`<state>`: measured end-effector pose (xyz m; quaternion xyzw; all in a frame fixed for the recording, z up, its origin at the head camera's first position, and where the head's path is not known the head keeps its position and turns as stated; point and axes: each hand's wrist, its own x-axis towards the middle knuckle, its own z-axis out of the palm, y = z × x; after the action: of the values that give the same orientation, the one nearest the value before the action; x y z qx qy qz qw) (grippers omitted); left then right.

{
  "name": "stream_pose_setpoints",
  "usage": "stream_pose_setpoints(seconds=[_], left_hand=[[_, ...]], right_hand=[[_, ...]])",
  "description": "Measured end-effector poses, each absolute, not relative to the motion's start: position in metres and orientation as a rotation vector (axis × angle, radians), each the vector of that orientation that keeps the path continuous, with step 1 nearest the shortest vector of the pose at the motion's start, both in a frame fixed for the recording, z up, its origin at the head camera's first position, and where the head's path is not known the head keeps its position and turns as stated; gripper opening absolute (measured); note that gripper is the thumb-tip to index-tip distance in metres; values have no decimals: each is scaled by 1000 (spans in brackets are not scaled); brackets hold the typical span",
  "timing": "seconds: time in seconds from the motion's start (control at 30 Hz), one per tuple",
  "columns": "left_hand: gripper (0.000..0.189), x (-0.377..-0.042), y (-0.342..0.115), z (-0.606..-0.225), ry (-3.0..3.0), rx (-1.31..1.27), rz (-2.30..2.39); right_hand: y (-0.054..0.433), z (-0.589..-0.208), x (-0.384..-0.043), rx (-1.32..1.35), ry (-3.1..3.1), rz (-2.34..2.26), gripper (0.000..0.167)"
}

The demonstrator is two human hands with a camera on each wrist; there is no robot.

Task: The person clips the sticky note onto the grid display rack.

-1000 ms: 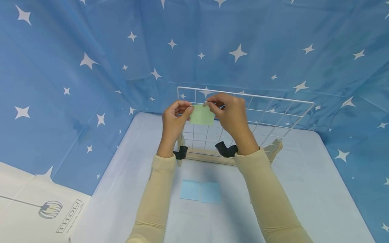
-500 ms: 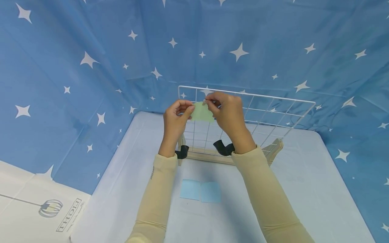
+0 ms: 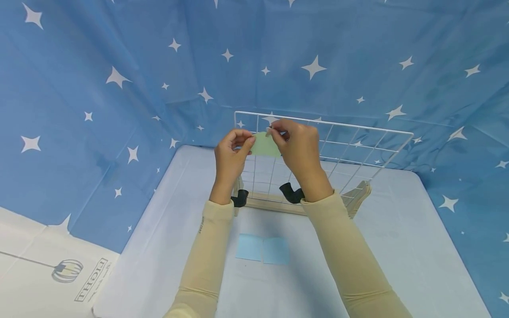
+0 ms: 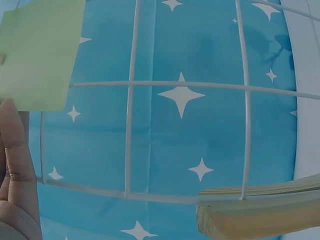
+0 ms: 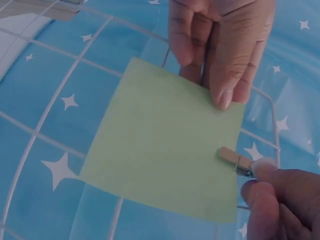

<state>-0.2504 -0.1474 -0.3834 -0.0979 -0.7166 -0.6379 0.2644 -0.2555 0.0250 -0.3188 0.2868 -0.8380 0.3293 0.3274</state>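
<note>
A square of pale green paper [image 5: 165, 140] is held up in front of the white wire grid [image 3: 350, 143]. My left hand [image 3: 232, 152] pinches its upper left corner between thumb and fingers. My right hand [image 3: 301, 145] grips a small wooden clothespin [image 5: 231, 156] by its rear ends. In the right wrist view, the clothespin's front end overlaps the paper near its top edge; whether it also bites a grid wire cannot be made out. Two light blue paper squares [image 3: 249, 247] lie side by side on the white table [image 3: 266, 291].
Wooden feet [image 3: 356, 198] and a wooden bar [image 3: 274, 205] support the grid. Black wrist mounts [image 3: 292, 193] stick out from both wrists. Blue star-patterned cloth [image 3: 254, 53] hangs behind and at the sides. A printed cream sheet [image 3: 36, 274] lies at lower left.
Both hands have shifted slightly upward with the green paper, closer to the grid's top wires. The right hand has also moved a little to the left. Neither has let go.
</note>
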Motion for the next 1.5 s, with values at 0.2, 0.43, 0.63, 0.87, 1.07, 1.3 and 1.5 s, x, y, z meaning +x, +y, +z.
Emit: stream_pose_setpoints(seconds=[0.2, 0.43, 0.63, 0.87, 1.07, 1.3, 1.5], left_hand=[[15, -250, -146, -384, -1939, -261, -1698], [15, -248, -147, -386, -1937, -218, -1687], [16, -244, -150, -388, -1957, -167, -1674], [20, -238, -156, -392, -1978, -158, -1640], [23, -232, -160, -397, -1975, -159, -1639], [21, -228, -163, -407, -1993, -173, -1641], [24, -222, -165, -412, -1987, -197, -1628]], right_hand=[[28, -325, -258, 680, -2139, 918, 24], [31, -331, -262, 686, -2072, 983, 27], [41, -336, -262, 718, -2036, 1133, 19], [53, -343, -259, 719, -2024, 1324, 9], [58, -352, -257, 740, -2048, 1433, 7], [64, -362, -253, 778, -2034, 1522, 9], [71, -369, -251, 802, -1999, 1554, 11]])
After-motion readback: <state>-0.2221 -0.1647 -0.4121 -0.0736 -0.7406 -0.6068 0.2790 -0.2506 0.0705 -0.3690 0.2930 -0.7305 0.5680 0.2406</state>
